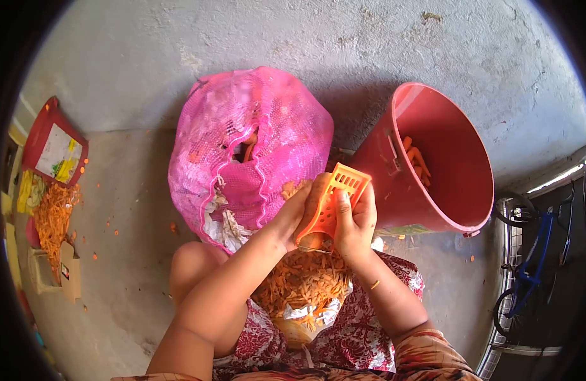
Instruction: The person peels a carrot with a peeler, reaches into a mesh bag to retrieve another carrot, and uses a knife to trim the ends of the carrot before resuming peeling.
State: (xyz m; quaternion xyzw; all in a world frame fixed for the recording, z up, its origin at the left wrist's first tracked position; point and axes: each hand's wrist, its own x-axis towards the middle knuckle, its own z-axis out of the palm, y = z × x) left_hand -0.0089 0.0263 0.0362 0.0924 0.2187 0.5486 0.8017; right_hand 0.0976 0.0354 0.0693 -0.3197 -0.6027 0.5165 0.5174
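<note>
My right hand (354, 227) is closed around an orange plastic grater-like peeler (326, 213) with slots and round holes, its thumb lying on the front face. My left hand (297, 214) is closed close against the peeler's left side. What looks like a carrot (314, 240) shows its rounded end below the tool; most of it is hidden by the peeler and my fingers. Under both hands, a heap of orange carrot peelings (309, 282) lies between my legs, with white scraps in it.
A pink mesh sack (198, 149) stands ahead, its opening partly showing carrots. At right, a tilted red bucket (448, 152) holds several peeled carrots (417, 162). Another red bucket (36, 143) and more peelings (55, 219) are at left. A blue bicycle (531, 263) is far right.
</note>
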